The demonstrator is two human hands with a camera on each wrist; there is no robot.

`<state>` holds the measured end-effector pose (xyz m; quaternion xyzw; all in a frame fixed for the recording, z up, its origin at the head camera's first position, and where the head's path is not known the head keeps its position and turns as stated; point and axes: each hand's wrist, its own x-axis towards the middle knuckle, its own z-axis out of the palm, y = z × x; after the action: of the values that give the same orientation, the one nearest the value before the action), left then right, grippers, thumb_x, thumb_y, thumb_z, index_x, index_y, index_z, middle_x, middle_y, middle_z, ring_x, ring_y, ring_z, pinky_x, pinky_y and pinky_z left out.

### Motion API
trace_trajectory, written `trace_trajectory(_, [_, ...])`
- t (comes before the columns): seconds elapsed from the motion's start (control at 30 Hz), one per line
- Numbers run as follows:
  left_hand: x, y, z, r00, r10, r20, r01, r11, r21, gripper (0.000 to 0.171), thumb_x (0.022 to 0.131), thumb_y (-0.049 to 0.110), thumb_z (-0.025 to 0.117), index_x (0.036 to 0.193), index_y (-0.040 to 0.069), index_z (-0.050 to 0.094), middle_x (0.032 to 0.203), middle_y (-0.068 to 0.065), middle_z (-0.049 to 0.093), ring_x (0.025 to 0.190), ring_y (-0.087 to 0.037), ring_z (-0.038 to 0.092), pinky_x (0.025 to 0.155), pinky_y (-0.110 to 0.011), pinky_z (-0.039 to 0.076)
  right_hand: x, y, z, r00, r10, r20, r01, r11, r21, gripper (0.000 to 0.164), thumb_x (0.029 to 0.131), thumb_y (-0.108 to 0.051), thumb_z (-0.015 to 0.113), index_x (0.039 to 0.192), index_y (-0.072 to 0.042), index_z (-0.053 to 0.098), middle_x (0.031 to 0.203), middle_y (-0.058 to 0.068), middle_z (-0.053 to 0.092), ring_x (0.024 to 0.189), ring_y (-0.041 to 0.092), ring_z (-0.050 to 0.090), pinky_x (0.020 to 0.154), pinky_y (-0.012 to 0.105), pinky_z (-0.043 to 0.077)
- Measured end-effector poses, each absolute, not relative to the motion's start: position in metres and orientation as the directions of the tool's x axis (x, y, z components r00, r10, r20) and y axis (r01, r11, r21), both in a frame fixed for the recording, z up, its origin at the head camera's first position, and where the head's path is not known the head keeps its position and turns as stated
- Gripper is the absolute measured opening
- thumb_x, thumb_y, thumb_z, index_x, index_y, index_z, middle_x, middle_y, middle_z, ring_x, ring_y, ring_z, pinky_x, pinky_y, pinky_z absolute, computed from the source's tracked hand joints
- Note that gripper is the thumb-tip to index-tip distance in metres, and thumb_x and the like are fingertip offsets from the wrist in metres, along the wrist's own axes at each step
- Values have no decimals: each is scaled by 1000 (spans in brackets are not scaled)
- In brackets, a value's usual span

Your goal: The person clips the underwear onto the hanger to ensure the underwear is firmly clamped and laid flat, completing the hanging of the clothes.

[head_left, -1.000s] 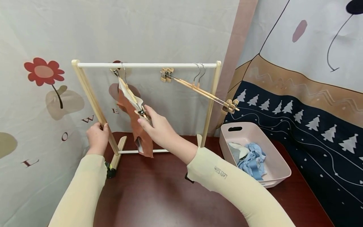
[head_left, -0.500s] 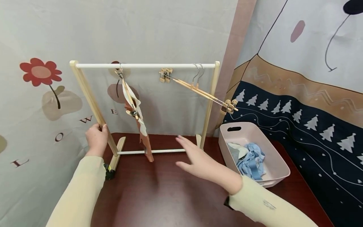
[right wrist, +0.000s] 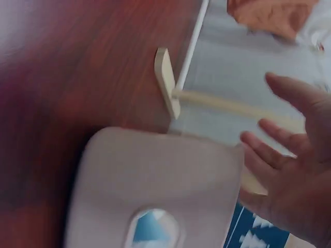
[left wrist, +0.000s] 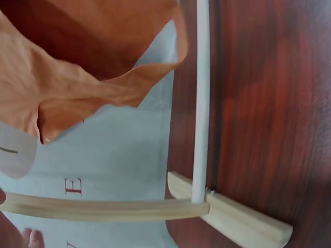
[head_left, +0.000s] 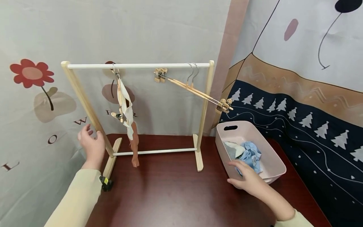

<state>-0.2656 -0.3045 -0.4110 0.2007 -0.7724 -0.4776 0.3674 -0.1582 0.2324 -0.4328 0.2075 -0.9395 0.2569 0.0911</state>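
My left hand (head_left: 93, 146) is beside the left post (head_left: 90, 113) of a small wooden clothes rack, its fingers loosely bent and holding nothing. An orange-brown and white garment (head_left: 134, 138) hangs on a wooden clip hanger (head_left: 120, 101) near the rack's left end, seen nearly edge-on. In the left wrist view, the orange cloth (left wrist: 93, 82) sags above the lower bar. With fingers spread, my right hand (head_left: 249, 180) overlaps the near left rim of a pale pink basket (head_left: 275, 157). Inside it lie a crumpled light blue cloth (head_left: 250, 154) and a white and grey piece (head_left: 233, 148).
Two bare clip hangers (head_left: 195, 91) hang near the right end of the rack's white top bar (head_left: 139, 66). The rack's right foot (head_left: 198, 157) stands on the dark red table (head_left: 170, 195), left of the basket. Printed fabric hangs behind.
My right hand has left the hanger and moved right and down to the basket. The hanger has swung round with its garment. My left hand has let go of the post.
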Motion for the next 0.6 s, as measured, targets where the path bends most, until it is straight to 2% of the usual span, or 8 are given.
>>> trace_trajectory(0.1, [-257,-298,-421,-586,-670,456,122,484,867,38,88,6,50,126,3,46,109,4,43,99,-9,46,84,-21,40,-152,254,-439,-892,-272,361,-414,812,-412,50,72,-26,82,115,-12,62,111,0,61,105,19,56,85,42,48])
trace_trajectory(0.17, [-251,-294,-430,-592,-638,493,140,520,842,35,85,3,52,119,-1,47,100,6,41,88,-4,43,78,-18,38,-148,266,-443,-905,-217,367,-361,848,-389,49,69,-29,84,110,-12,64,107,-1,62,101,19,57,82,43,48])
trace_trajectory(0.23, [-244,-290,-438,-658,-562,501,111,585,803,32,84,1,54,115,-6,48,95,0,45,84,-6,43,75,-20,35,-145,276,-446,-925,-188,330,-311,874,-372,44,69,-30,83,106,-12,66,104,0,65,99,22,59,83,47,47])
trace_trajectory(0.3, [-236,-285,-445,-755,-472,455,54,646,761,30,84,2,55,112,-6,49,93,-9,51,83,-12,47,72,-24,36,-143,284,-449,-939,-193,284,-286,898,-334,36,71,-31,81,101,-15,69,100,0,68,95,23,62,83,50,47])
trace_trajectory(0.37, [-228,-282,-451,-861,-347,371,4,726,688,26,85,6,57,108,-4,52,89,-15,55,79,-19,51,67,-28,37,-142,288,-452,-939,-219,265,-292,914,-281,26,73,-27,80,95,-17,72,95,-2,71,92,24,64,83,50,46])
trace_trajectory(0.43, [-221,-276,-456,-940,-212,266,-10,800,600,19,85,9,57,102,-2,57,84,-14,60,74,-23,54,64,-33,39,-143,291,-455,-930,-246,272,-311,921,-234,17,74,-21,78,90,-18,73,90,-4,71,89,21,64,83,47,47])
trace_trajectory(0.5, [-215,-270,-460,-984,-79,158,17,848,529,13,85,10,59,93,1,60,79,-12,62,69,-23,55,61,-35,42,-144,291,-458,-916,-270,297,-336,921,-199,14,74,-16,77,87,-19,73,88,-5,71,86,19,64,82,44,47])
trace_trajectory(0.6, [-205,-253,-463,-996,86,-8,72,887,456,8,82,12,64,80,4,64,74,-7,64,67,-19,56,61,-35,46,-145,290,-462,-901,-287,326,-360,913,-192,13,74,-12,76,85,-18,72,86,-6,70,83,17,62,78,40,46])
